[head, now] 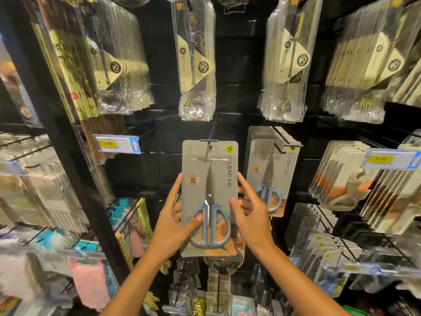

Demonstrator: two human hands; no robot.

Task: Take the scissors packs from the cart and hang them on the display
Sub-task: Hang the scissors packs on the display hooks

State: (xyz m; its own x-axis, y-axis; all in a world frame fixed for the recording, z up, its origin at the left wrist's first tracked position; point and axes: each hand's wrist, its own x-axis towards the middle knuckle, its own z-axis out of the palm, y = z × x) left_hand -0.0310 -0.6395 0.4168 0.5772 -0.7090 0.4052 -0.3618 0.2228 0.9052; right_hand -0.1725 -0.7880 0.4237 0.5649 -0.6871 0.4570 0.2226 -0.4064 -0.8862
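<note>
Both hands grip one scissors pack (210, 197) at the display peg (209, 141): left hand (176, 221) thumb curled over the front, right hand (249, 215) thumb on the front, fingers behind. Stack of matching scissors packs (271, 169) hangs just right; count unclear.

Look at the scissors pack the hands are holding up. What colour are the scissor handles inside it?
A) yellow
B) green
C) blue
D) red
C: the scissors pack, gripped by the left hand and the right hand at its two sides, shows scissors with blue and grey handles low on the grey card.
</note>
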